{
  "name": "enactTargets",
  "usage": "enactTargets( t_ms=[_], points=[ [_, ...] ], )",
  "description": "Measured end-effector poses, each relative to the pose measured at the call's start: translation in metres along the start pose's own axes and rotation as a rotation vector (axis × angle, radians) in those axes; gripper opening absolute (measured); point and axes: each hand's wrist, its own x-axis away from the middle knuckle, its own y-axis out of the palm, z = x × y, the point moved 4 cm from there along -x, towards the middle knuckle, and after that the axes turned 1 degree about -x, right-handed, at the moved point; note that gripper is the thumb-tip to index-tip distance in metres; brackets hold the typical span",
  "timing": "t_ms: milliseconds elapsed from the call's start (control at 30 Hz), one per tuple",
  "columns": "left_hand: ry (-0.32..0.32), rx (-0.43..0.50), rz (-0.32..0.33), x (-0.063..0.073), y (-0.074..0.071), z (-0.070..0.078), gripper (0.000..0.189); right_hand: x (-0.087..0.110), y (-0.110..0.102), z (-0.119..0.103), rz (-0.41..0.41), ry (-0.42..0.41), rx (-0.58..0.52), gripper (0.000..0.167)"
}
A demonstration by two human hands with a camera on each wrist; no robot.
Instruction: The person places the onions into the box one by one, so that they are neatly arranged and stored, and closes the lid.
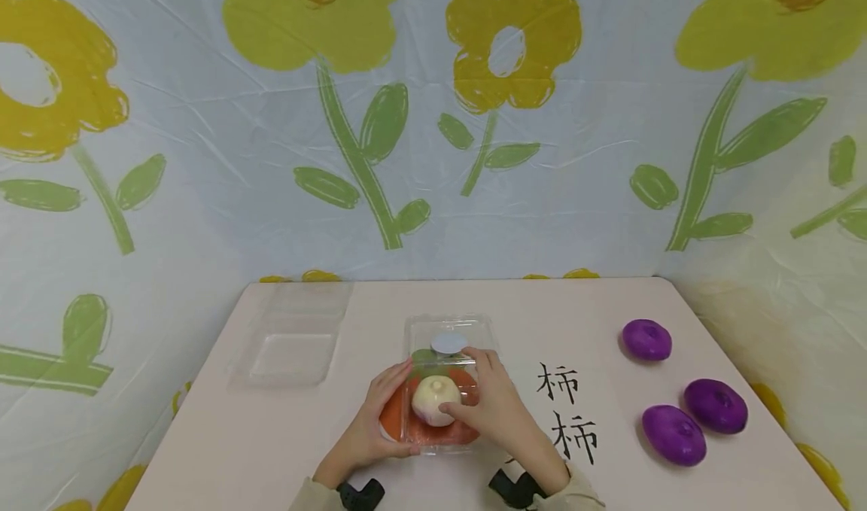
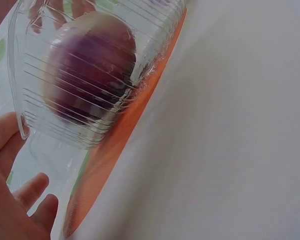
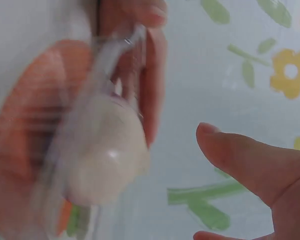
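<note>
A clear plastic clamshell box (image 1: 448, 439) stands at the table's front middle, over a flat orange shape (image 1: 390, 418) with a green leaf-like top. Inside the box sits a round white-and-purple turnip (image 1: 433, 398), its purple side plain in the left wrist view. My left hand (image 1: 379, 421) holds the box by its left side, fingertips at the rim. Over the box's right side is my right hand (image 1: 497, 406), with thumb and fingers spread; in the right wrist view its thumb (image 3: 240, 155) is apart from the box. The box is blurred there.
Another clear plastic box (image 1: 287, 357) lies at the table's back left. Several purple round vegetables include one purple vegetable (image 1: 646, 340) at the right. Black characters (image 1: 558, 383) mark the table beside my right hand. A flower-printed cloth (image 1: 542, 217) hangs behind.
</note>
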Motion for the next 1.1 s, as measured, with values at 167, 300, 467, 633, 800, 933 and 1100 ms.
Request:
enactTargets(
  t_ms=[167, 300, 467, 633, 800, 933, 1100],
  points=[
    [0.010, 0.001, 0.006, 0.000, 0.001, -0.001, 0.109, 0.001, -0.026, 0.001, 0.051, 0.038, -0.036, 0.081],
    [0.015, 0.009, 0.009, -0.001, 0.000, -0.001, 0.110, -0.001, -0.046, 0.003, 0.105, 0.016, -0.052, 0.077],
    [0.006, 0.014, 0.002, -0.001, 0.000, -0.002, 0.109, -0.004, -0.076, 0.008, 0.205, -0.054, -0.066, 0.075],
    [0.014, -0.002, 0.005, 0.003, 0.005, -0.020, 0.111, -0.008, -0.110, 0.018, 0.319, -0.062, -0.090, 0.068],
    [0.014, -0.029, 0.005, 0.007, 0.009, -0.040, 0.117, -0.009, -0.142, 0.035, 0.473, -0.029, -0.147, 0.053],
    [0.025, -0.033, 0.005, 0.008, 0.009, -0.040, 0.116, -0.012, -0.161, 0.058, 0.641, -0.024, -0.215, 0.044],
    [0.031, -0.013, 0.006, 0.004, 0.005, -0.022, 0.112, -0.015, -0.172, 0.098, 0.839, 0.026, -0.269, 0.037]
  ],
)
